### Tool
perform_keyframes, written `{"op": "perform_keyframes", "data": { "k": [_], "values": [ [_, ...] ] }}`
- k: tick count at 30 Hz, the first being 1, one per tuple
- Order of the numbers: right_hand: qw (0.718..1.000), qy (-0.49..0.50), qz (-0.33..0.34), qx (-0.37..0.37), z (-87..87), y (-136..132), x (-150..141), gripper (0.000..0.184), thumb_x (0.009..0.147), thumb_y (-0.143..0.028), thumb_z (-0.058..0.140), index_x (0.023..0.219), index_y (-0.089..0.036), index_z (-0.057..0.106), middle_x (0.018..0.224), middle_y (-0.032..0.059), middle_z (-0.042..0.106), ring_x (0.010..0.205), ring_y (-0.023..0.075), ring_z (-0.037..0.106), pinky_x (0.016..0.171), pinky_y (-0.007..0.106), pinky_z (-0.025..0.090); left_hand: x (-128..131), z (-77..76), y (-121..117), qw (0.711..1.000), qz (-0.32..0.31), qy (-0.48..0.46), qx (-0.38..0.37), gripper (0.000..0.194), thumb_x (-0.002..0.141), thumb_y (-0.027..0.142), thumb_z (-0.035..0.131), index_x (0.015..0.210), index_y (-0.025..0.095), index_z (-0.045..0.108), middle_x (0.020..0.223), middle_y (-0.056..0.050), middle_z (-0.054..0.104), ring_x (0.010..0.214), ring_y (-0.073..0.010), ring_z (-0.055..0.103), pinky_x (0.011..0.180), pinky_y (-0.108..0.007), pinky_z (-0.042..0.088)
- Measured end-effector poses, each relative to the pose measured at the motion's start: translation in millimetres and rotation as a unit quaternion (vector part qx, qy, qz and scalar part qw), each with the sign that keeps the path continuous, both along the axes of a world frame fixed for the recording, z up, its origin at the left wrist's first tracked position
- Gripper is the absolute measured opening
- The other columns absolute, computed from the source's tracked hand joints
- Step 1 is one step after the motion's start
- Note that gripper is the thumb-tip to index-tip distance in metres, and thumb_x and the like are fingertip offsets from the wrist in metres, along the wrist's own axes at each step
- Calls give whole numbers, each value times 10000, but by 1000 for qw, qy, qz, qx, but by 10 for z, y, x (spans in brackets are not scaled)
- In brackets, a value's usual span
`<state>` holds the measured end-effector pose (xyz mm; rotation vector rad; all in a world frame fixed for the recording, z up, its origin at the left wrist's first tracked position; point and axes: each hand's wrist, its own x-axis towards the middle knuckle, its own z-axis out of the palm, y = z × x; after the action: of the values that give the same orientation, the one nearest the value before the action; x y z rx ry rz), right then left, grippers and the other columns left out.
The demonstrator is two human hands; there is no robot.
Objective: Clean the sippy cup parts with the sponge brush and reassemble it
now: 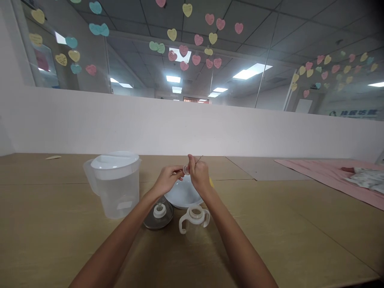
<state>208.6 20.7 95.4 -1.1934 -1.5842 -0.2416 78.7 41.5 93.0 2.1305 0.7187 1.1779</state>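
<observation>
Above a white bowl (183, 194), my two hands meet around a small clear round part (185, 170). My left hand (168, 179) pinches its left side between thumb and fingers. My right hand (199, 175) is closed with the thumb up, gripping a thin dark stick (199, 159) whose tip sticks out at the upper right; its other end is hidden. Nearer to me stands a clear baby bottle (195, 218) with a white two-handled collar and an open top. Beside it, a dark round plate (150, 223) carries a white ring with a clear teat (160, 209).
A lidded clear pitcher (118, 192) holding water stands left of my left forearm. Something yellow (211, 183) shows behind my right wrist. A pink cloth (315, 174) with a patterned fabric (367, 178) lies at the far right. A white wall (180, 128) bounds the table's back.
</observation>
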Motion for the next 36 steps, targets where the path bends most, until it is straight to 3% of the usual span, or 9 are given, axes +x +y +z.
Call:
{"op": "perform_keyframes", "data": {
  "k": [5,11,14,18,21,24,27,32,36],
  "values": [
    [999,37,34,-15,141,-153,76,534,900,-476,241,552,-182,519,489,11,539,494,120,521,524,221,326,51,-28,-42,1000,3,23,14,253,783,326,484,713,132,632,603,5,561,608,-117,515,590,-212,399],
    [983,127,58,117,343,-402,84,501,903,-435,265,547,-177,506,474,-20,479,444,83,447,505,209,320,144,-11,-119,999,-27,-32,7,292,825,378,429,841,139,597,704,-13,561,625,-116,511,584,-218,418],
    [983,118,44,132,290,-340,55,504,907,-414,259,546,-178,520,469,-15,483,445,89,450,511,217,327,189,-4,-169,999,-21,-39,21,268,841,352,401,821,146,570,691,-3,529,612,-109,471,558,-208,395],
    [989,110,7,97,142,-172,55,496,913,-400,248,667,-173,613,500,-4,514,492,111,493,531,230,349,227,-9,-233,999,-10,3,37,238,848,303,383,713,159,517,603,28,468,577,-101,445,553,-206,367],
    [991,69,-3,117,68,-96,84,469,914,-372,259,783,-175,664,682,39,588,668,140,551,630,255,394,239,-13,-237,998,15,-4,61,218,847,277,379,715,161,509,598,33,454,579,-101,455,562,-208,365],
    [992,17,29,124,37,-51,111,430,914,-328,276,861,-189,680,889,63,612,865,162,547,772,290,401,226,-4,-211,997,36,-19,73,207,844,268,379,729,161,514,607,31,464,574,-100,462,572,-210,376],
    [992,-9,63,105,46,-18,135,389,908,-308,304,923,-188,674,1000,67,610,931,171,541,838,320,384,202,12,-193,997,36,-15,72,212,841,268,386,706,160,508,596,30,474,566,-100,472,570,-208,386],
    [988,76,87,107,170,-81,236,416,903,-332,315,774,-182,681,870,52,648,821,156,574,787,303,402,179,46,-209,997,22,9,71,260,856,323,380,859,161,583,755,-7,586,618,-103,517,596,-207,425],
    [973,179,81,122,305,-223,323,432,893,-376,315,764,-164,669,737,37,631,697,133,571,700,274,419,173,73,-236,994,23,41,96,289,861,337,379,892,162,608,769,-17,603,673,-119,532,622,-208,427]
  ]
}}
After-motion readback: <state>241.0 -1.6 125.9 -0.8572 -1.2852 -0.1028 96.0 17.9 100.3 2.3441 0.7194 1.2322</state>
